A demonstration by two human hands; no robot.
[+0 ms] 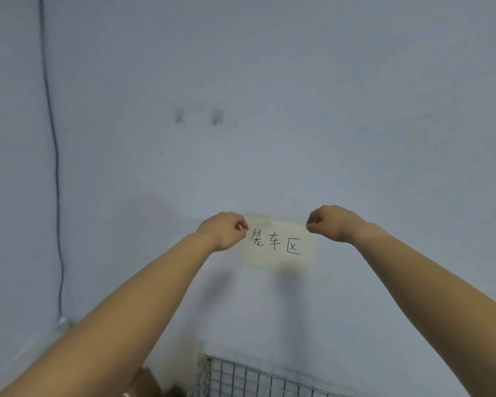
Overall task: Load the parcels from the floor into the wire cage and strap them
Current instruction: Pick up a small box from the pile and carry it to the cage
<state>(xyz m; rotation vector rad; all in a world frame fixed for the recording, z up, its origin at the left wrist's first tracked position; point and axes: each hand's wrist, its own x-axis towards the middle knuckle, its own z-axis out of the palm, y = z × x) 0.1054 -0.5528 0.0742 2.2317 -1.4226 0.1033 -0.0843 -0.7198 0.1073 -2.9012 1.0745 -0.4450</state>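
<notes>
Brown cardboard parcels [148,382] lie blurred at the bottom edge of the view, low against the pale blue painted wall [355,110] and just left of the cage; how many there are cannot be told. Further left, a thin dark cable [56,181] runs down the wall from the top edge to a small fixing near the floor. Higher up, towards the middle of the wall, two small grey hooks [216,117] sit side by side. Below them both bare forearms reach up and forward to the wall. The left hand [224,229] has its fingers curled, thumb and forefinger pinching the upper left corner of a pale rectangular paper sign with three black handwritten characters [278,245]. The sign lies flat against the wall, tilted slightly down to the right. The right hand [331,222], knuckles up and fingers likewise curled, pinches the sign's upper right corner. Under the sign, at the bottom edge, the top rim and part of one side of a grey wire-mesh cage [255,379] stand close to the wall, with nothing visible inside the part that shows.
</notes>
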